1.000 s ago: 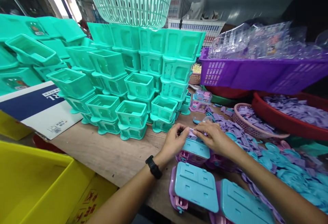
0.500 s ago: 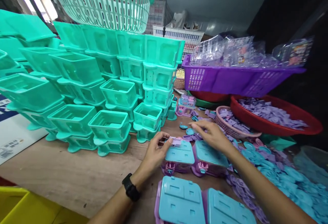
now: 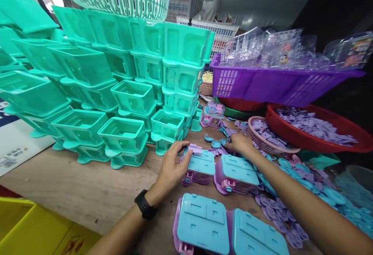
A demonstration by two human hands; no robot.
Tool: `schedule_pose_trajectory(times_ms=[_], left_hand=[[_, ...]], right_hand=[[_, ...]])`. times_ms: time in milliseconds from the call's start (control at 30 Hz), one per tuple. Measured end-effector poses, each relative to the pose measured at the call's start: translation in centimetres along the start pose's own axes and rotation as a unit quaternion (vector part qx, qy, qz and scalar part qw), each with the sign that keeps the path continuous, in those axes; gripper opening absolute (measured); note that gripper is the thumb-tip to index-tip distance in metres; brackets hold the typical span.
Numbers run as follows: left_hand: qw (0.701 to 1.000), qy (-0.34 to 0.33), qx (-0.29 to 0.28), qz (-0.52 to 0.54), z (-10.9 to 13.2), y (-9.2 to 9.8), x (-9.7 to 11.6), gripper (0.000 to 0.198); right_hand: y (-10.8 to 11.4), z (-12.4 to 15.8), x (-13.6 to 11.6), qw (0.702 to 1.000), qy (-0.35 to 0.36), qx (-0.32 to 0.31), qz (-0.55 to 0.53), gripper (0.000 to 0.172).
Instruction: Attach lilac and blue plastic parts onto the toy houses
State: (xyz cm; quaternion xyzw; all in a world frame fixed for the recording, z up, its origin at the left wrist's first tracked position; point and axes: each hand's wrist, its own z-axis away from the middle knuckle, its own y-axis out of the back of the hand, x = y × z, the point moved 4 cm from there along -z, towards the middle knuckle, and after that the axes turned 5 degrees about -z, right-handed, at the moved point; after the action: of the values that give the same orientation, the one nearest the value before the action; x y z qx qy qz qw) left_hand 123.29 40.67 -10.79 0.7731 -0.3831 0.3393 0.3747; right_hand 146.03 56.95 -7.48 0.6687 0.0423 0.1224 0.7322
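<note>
My left hand point(image 3: 175, 163), with a black watch on its wrist, closes thumb and fingers at the left end of a small purple box with a blue lid point(image 3: 205, 163). Between them is a light purple plastic piece point(image 3: 195, 149) at the lid's far edge. Farther right, my right hand point(image 3: 241, 144) reaches down with curled fingers among loose purple pieces point(image 3: 215, 152) and blue parts point(image 3: 216, 144); what its fingertips hold is hidden. A second blue-lidded box point(image 3: 239, 167) stands below that forearm. Two more such boxes point(image 3: 203, 222) sit nearer to me.
Stacked turquoise bins point(image 3: 122, 136) fill the left. A purple basket point(image 3: 262, 86) of clear packs stands at the back right, above a red basin point(image 3: 274, 119) and a pink basket point(image 3: 262, 142) of purple pieces. Loose blue lids point(image 3: 332, 196) cover the right. A yellow box point(image 3: 37, 227) is front left.
My right hand has lowered from above the boxes into the loose pieces behind them. My left hand stays at the same box and purple piece. The view has shifted slightly.
</note>
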Motion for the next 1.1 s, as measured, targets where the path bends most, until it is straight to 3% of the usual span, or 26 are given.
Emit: schedule_pose_trajectory(times_ms=[100, 200, 300, 367, 467, 567, 767, 933, 1100], left_hand=[[0.997, -0.052, 0.026, -0.047, 0.3, 1.1, 1.6, 0.023], [0.984, -0.151, 0.036, -0.091, -0.1, 1.5, 4.3, 0.019], [0.964, -0.238, -0.055, -0.105, -0.7, -0.2, 6.8, 0.023], [0.943, -0.269, -0.145, -0.135, -1.1, -2.1, 7.9, 0.030], [0.902, -0.279, -0.253, -0.209, -1.3, -4.8, 8.4, 0.040], [0.875, -0.276, -0.305, -0.255, -1.2, -6.2, 8.3, 0.045], [0.862, -0.279, -0.316, -0.282, -0.7, -7.0, 8.1, 0.044], [0.862, -0.264, -0.323, -0.288, -0.5, -7.0, 8.1, 0.044], [0.860, -0.263, -0.328, -0.288, 0.1, -6.8, 8.6, 0.038]], right_hand=[[1.2, 1.2, 1.2, 1.000, 0.018, 0.004, -0.015, 0.034], [2.1, 3.7, 2.7, 0.987, 0.125, 0.029, -0.101, 0.040], [2.4, 6.6, 3.5, 0.947, 0.253, 0.061, -0.190, 0.041], [2.4, 7.9, 3.3, 0.938, 0.289, 0.070, -0.176, 0.035], [2.6, 8.8, 1.9, 0.947, 0.294, 0.075, -0.104, 0.024], [3.0, 8.9, 0.3, 0.951, 0.294, 0.075, -0.054, 0.018], [3.1, 8.4, -0.1, 0.931, 0.352, 0.086, -0.034, 0.021], [1.5, 8.1, 0.2, 0.919, 0.371, 0.120, -0.055, 0.023], [0.2, 9.5, 0.1, 0.929, 0.303, 0.195, -0.078, 0.031]])
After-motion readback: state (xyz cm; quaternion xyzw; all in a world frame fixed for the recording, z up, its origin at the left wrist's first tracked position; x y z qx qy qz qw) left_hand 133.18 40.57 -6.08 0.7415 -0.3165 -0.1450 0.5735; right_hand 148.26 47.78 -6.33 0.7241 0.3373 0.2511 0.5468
